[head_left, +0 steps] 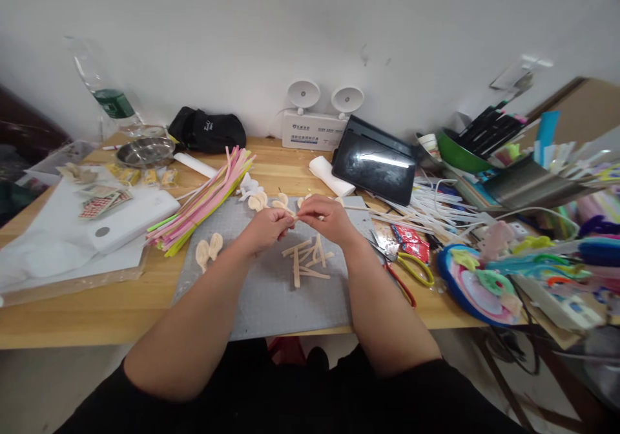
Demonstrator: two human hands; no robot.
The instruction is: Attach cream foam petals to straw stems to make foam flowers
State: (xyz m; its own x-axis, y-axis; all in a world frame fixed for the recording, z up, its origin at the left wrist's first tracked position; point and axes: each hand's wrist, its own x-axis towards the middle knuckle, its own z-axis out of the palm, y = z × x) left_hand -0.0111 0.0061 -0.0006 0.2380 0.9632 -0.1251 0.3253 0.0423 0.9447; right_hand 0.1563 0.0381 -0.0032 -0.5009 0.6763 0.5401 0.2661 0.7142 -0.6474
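My left hand (269, 230) and my right hand (326, 217) meet over the far part of a grey cutting mat (281, 301). Both are closed in a pinch, fingertips almost touching, on a small cream pipe cleaner (293, 216) that the fingers mostly hide. Just beyond them lie looped cream petal shapes (258, 202), some partly covered by my hands. Another pair of cream loops (208, 248) rests left of my left forearm. Below my hands, several short cut cream strips (297, 267) are scattered on the mat.
Pink and yellow-green pipe cleaners (208, 198) lie at the left. Scissors (415, 270) with yellow handles and a red-handled tool (401, 285) sit right of the mat. A black tablet-like device (375, 163) leans at the back. White pipe cleaners (431, 208) and coloured craft pieces crowd the right.
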